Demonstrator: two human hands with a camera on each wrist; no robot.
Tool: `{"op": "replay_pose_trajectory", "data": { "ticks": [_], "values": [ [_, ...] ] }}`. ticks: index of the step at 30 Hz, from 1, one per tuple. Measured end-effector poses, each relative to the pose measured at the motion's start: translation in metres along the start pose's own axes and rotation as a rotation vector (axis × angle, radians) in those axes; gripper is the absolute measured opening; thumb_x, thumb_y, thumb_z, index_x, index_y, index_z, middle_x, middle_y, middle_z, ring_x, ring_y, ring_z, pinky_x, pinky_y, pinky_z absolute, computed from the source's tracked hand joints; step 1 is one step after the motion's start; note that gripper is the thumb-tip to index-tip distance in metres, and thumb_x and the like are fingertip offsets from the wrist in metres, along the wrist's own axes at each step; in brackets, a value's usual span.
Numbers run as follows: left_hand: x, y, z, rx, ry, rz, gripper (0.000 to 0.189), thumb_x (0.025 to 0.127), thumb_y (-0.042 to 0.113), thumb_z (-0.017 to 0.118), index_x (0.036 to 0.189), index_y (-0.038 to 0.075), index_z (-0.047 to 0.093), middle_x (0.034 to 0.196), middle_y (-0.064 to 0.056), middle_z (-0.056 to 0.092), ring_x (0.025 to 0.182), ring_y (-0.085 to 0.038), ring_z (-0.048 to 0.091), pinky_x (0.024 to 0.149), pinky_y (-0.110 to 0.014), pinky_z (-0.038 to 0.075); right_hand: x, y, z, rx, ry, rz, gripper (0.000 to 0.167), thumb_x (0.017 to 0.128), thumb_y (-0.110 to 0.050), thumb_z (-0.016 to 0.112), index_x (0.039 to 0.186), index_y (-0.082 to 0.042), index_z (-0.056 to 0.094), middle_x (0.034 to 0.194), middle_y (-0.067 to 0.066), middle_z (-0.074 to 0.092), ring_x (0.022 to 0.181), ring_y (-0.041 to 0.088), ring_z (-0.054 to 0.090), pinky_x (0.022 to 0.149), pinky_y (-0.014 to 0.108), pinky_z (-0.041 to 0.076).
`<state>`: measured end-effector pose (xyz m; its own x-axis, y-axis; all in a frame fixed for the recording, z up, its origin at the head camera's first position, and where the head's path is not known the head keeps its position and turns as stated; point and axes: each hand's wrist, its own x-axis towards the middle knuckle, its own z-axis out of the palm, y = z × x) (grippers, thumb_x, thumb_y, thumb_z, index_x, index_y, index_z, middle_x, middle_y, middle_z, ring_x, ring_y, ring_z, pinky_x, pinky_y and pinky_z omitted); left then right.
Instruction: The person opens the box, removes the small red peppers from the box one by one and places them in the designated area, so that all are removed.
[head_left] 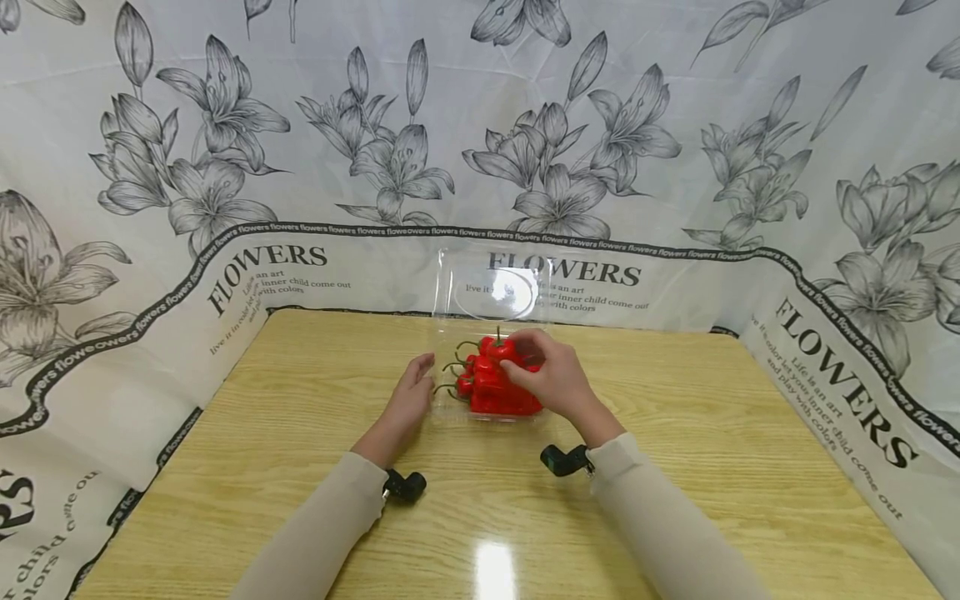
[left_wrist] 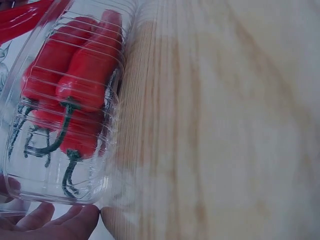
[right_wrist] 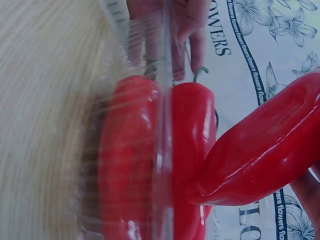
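Observation:
A clear plastic clamshell box [left_wrist: 30, 181] sits on the table with its lid [head_left: 446, 287] standing up at the back. Several red peppers [head_left: 498, 396] with curled green stems lie inside it, stems toward the left. My right hand [head_left: 553, 371] holds one red pepper [right_wrist: 270, 145] over the others, its stem pointing up in the head view. Part of this pepper is hidden behind my fingers. My left hand [head_left: 411, 396] rests its extended fingertips [left_wrist: 82, 220] against the stem-side end of the box.
The wood-grain table [head_left: 315, 433] spreads around the box on all sides. A white cloth [head_left: 390, 275] printed with flowers and lettering hangs behind and along both sides. Each wrist carries a small black camera [head_left: 405, 486]. Light glares off the lid and the table's near part.

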<state>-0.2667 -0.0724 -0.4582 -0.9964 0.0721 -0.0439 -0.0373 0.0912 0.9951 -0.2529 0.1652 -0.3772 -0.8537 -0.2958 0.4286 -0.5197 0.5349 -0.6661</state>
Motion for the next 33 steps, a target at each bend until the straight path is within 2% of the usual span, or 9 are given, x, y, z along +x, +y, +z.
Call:
{"op": "replay_pose_trajectory", "data": {
  "ticks": [8, 15, 22, 27, 33],
  "values": [
    [0.003, -0.003, -0.001, -0.007, 0.001, -0.010, 0.050, 0.100, 0.009, 0.033, 0.149, 0.015, 0.030, 0.161, -0.004, 0.025, 0.150, -0.023, 0.019, 0.120, -0.044, 0.023, 0.002, 0.005, -0.020, 0.078, 0.056, 0.074, 0.039, 0.089, -0.023, 0.070, 0.126, -0.013, 0.058, 0.118, 0.010, 0.070, 0.105, 0.024, 0.068, 0.089, 0.039, 0.056],
    [0.002, -0.003, -0.001, -0.026, -0.005, -0.004, 0.051, 0.100, 0.008, 0.033, 0.150, 0.014, 0.029, 0.161, -0.004, 0.024, 0.149, -0.024, 0.019, 0.119, -0.046, 0.026, 0.001, 0.011, -0.036, 0.077, 0.131, 0.131, 0.043, 0.089, -0.022, 0.069, 0.129, -0.011, 0.056, 0.118, 0.012, 0.069, 0.107, 0.025, 0.067, 0.088, 0.035, 0.056],
    [0.000, -0.001, -0.001, -0.041, -0.002, 0.006, 0.052, 0.099, 0.006, 0.033, 0.150, 0.012, 0.029, 0.161, -0.006, 0.024, 0.150, -0.024, 0.019, 0.118, -0.046, 0.027, 0.002, 0.019, -0.054, 0.060, 0.136, 0.203, 0.051, 0.089, -0.017, 0.067, 0.137, -0.009, 0.051, 0.126, 0.014, 0.063, 0.110, 0.029, 0.064, 0.091, 0.039, 0.055],
    [0.000, -0.001, -0.001, -0.037, -0.005, 0.002, 0.051, 0.100, 0.007, 0.033, 0.151, 0.011, 0.028, 0.161, -0.005, 0.024, 0.150, -0.023, 0.018, 0.119, -0.046, 0.026, 0.000, 0.026, -0.070, 0.085, 0.144, 0.271, 0.053, 0.090, -0.020, 0.066, 0.139, -0.009, 0.050, 0.130, 0.015, 0.060, 0.111, 0.032, 0.064, 0.092, 0.041, 0.055],
    [-0.001, -0.001, 0.000, -0.015, -0.006, 0.008, 0.051, 0.100, 0.007, 0.033, 0.150, 0.012, 0.029, 0.160, -0.006, 0.025, 0.150, -0.024, 0.018, 0.120, -0.045, 0.023, -0.005, 0.039, -0.087, 0.097, 0.178, 0.335, 0.053, 0.093, -0.027, 0.063, 0.141, -0.010, 0.048, 0.134, 0.016, 0.057, 0.117, 0.032, 0.059, 0.090, 0.029, 0.054]
  ]
}}
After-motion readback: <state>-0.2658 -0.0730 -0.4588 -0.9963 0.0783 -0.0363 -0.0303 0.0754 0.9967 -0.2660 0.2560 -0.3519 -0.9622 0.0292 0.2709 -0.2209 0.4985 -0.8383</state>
